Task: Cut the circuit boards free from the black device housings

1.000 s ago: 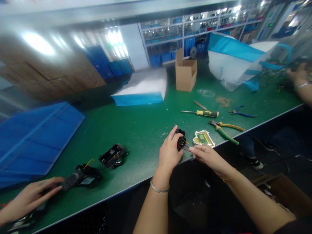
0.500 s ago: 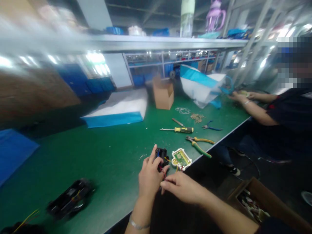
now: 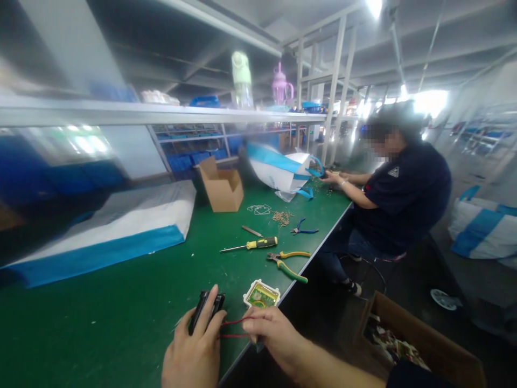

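My left hand [image 3: 194, 345] is closed over a black plastic housing [image 3: 219, 303] on the green bench, with the index finger stretched along its top. Two red wires [image 3: 233, 323] run from beside that hand across to my right hand [image 3: 271, 333], which pinches them near the bench edge. Just beyond my right hand lies a white-framed circuit board [image 3: 262, 293] with a yellow rim inside; the fingers partly cover its near side. Whether the board touches my fingers, I cannot tell.
Yellow-green pliers [image 3: 288, 264], a screwdriver [image 3: 260, 243], blue cutters [image 3: 304, 230] and a heap of small pins [image 3: 281, 217] lie farther along. Behind stands an open cardboard box [image 3: 224, 188]. A co-worker [image 3: 404, 183] sits at right; a carton of scraps [image 3: 420, 345] stands below.
My view has swung right, showing more of the co-worker. My right hand has drawn apart from my left, and the red wires now stretch between them.
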Tool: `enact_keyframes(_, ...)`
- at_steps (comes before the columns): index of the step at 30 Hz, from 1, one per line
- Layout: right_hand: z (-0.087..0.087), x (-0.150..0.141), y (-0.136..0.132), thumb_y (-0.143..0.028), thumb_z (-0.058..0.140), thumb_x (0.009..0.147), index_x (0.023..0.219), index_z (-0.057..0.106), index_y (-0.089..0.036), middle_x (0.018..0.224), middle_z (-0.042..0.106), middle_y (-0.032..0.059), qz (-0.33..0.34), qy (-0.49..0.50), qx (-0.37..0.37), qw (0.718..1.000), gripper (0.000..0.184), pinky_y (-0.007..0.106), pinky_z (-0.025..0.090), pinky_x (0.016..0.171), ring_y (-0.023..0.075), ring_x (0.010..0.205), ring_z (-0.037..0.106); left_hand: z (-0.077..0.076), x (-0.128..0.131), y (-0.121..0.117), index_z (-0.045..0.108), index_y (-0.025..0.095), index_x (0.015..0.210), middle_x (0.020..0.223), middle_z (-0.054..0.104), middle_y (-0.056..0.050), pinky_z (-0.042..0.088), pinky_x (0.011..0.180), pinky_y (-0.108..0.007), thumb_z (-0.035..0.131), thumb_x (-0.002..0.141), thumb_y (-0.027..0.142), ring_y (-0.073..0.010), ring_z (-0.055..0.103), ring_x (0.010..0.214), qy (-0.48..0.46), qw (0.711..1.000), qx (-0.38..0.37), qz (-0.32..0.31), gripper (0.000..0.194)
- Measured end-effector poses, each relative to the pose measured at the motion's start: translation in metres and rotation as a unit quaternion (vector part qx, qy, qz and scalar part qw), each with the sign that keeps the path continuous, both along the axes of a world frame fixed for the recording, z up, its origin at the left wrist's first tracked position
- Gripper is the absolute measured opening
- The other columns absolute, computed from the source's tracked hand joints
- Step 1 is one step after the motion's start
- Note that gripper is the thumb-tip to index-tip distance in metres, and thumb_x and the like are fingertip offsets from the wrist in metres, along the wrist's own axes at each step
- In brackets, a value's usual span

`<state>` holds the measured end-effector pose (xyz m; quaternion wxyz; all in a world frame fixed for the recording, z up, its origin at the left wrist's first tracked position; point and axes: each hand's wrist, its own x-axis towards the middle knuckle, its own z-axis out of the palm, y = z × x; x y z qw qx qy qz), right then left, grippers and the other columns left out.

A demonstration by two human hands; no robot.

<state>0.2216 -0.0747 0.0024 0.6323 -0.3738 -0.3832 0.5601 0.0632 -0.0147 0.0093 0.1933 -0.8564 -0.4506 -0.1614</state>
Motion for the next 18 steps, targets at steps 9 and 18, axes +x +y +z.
enact_keyframes(9,0.0,0.002,-0.016,-0.058,0.07,0.069,0.068,0.057,-0.017,0.056,0.047,-0.0065,0.249,-0.137,-0.087,0.955,0.043,0.02,0.027,0.048,0.005,0.049,0.037,-0.002,-0.011,0.005,0.072,0.03,0.091,0.155,0.026,0.009,0.054,0.077,-0.042,0.049,0.086,0.023,-0.0311,0.052,0.11,-0.027,0.999,-0.032,0.0,0.024)
enact_keyframes(18,-0.028,-0.005,-0.01,-0.069,0.05,0.08,0.048,0.04,-0.017,0.049,0.027,-0.005,0.133,-0.213,0.003,0.968,0.062,0.025,0.016,0.047,0.0062,0.049,0.024,-0.032,-0.018,0.026,0.07,0.037,0.109,0.151,0.036,0.008,0.052,0.089,-0.041,0.049,0.082,0.014,-0.028,0.055,0.111,-0.038,0.997,0.0,-0.072,0.041)
